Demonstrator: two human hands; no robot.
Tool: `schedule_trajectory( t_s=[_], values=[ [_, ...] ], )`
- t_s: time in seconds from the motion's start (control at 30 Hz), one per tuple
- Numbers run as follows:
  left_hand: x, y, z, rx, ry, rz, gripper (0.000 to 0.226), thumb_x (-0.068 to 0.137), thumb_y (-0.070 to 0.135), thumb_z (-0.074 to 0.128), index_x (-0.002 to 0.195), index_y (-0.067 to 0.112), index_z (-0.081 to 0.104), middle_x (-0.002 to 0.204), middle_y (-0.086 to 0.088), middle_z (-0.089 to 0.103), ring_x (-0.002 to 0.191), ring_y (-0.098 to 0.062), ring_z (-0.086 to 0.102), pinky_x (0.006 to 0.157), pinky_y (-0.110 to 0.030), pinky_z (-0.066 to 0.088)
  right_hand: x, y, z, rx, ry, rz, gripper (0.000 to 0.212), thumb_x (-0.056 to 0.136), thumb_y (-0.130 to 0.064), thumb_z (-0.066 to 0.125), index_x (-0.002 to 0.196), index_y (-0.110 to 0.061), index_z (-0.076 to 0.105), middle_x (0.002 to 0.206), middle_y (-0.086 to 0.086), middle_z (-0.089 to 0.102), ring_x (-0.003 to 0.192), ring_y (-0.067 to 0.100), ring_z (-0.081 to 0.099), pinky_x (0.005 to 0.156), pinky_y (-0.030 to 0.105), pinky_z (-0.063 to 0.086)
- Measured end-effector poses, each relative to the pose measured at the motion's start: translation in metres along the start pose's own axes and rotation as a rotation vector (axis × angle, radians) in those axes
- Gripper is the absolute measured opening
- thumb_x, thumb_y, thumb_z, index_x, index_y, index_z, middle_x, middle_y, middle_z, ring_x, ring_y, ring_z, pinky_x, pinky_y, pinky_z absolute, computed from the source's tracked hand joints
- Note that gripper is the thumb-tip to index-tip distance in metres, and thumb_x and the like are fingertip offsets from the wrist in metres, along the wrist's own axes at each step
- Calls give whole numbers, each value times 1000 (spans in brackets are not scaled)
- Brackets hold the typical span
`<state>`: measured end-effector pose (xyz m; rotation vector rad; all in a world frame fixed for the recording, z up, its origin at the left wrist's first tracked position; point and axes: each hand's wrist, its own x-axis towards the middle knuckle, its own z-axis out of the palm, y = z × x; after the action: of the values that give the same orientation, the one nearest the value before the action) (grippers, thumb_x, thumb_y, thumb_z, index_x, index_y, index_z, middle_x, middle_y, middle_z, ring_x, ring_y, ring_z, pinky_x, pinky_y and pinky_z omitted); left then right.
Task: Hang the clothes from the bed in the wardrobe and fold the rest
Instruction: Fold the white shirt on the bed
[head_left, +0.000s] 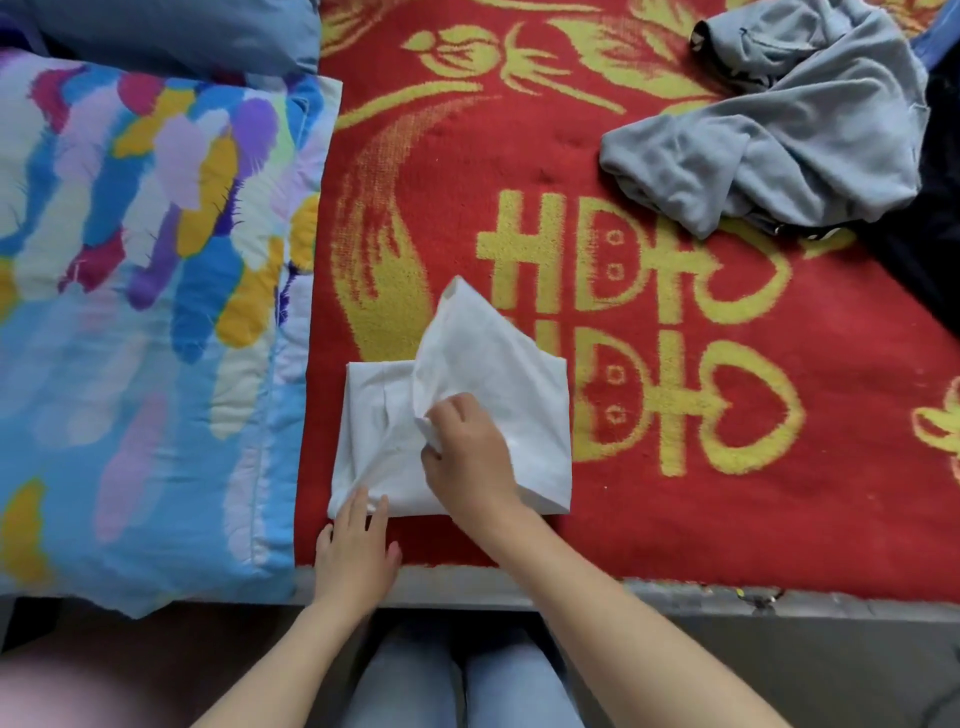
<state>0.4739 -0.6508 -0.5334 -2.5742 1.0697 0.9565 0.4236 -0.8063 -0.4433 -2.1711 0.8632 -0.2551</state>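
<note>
- A white garment (384, 415), folded into a rough rectangle, lies on the red blanket (675, 519) close to the near edge of the bed, a little left of the middle.
- The right hand (467, 467) sits over the middle of the white garment, and its curled fingers pinch a loose flap (467, 338) of the same cloth. The flap stands up and leans toward the far side, its tip above the far edge of the fold.
- The left hand (356, 551) lies flat at the near left corner, with straight fingers resting on the cloth and the palm on the blanket beside it.
- The two hands are apart, the left one nearer and further left than the right.
- A grey garment (805, 140) lies crumpled at the far right of the blanket, well apart from the white one.
- A dark cloth (930, 249) lies along the right edge, touching the grey garment (what kind of cloth it is cannot be told).
- A quilt (130, 312) with blue, yellow and purple patches covers the left side, just beside the white garment.
- A blue pillow (182, 31) lies at the far left.
- The person's legs in light jeans (457, 686) show below the bed edge.
</note>
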Motion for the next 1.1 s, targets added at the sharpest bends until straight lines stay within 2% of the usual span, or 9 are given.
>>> schedule_trajectory(
  t_s=[0.17,0.3,0.43,0.5,0.67,0.77,0.8,0.9,1.1],
  values=[
    [-6,-7,4,-114,56,-56,44,93,26,41,136,18,39,135,1,48,125,-14,44,101,-28,38,-31,5,75,8,-675,80,52,91,-9,47,142,-14,35,147,18,29,133,32,28,107,41,29],
    [-9,-12,11,-62,95,-23,38,93,31,45,129,19,46,132,5,45,128,-13,36,105,-30,30,-50,34,68,-198,-484,25,56,80,-8,62,134,-7,48,141,27,39,131,36,39,103,40,39],
    [-14,-1,-3,-196,317,-119,33,65,3,78,96,1,66,98,-20,62,96,-40,58,79,-50,46,-55,65,46,-493,-324,-48,58,47,-12,83,103,-10,70,110,20,66,102,38,64,76,43,56],
    [-11,2,-7,-134,367,-33,62,46,1,86,103,1,60,98,-25,62,92,-44,60,71,-52,50,-54,82,36,-576,-420,0,61,60,-25,82,117,-15,65,126,20,58,118,40,53,90,51,48],
    [14,5,-8,202,193,322,115,36,39,93,138,16,46,137,-26,46,125,-40,47,94,-57,42,-55,113,29,-690,-696,-40,73,91,-36,55,148,-28,11,156,15,-2,143,37,-7,112,55,1],
    [25,-8,2,289,21,242,111,76,49,70,141,31,-19,155,-16,-11,144,-37,1,114,-51,13,-54,113,25,-763,-646,-116,82,74,-17,72,144,-31,33,151,21,26,139,41,23,107,59,23],
    [25,-11,4,270,21,230,110,76,48,70,141,33,-17,156,-13,-8,143,-38,3,113,-50,15,-56,114,25,-801,-604,-129,85,58,-13,82,134,-31,50,140,20,45,129,39,42,97,58,38],
    [25,-12,1,244,45,312,111,29,38,96,131,22,54,135,-19,52,118,-44,52,87,-54,48,-59,121,23,-863,-509,-97,89,34,-8,90,118,-28,66,120,15,64,112,34,60,81,57,49],
    [34,-16,3,196,231,341,89,28,26,96,112,11,69,117,-19,64,102,-40,63,77,-55,51,-32,136,17,-1011,-379,-321,79,39,-16,86,115,-28,68,95,13,69,85,31,67,75,48,55]
  ],
)
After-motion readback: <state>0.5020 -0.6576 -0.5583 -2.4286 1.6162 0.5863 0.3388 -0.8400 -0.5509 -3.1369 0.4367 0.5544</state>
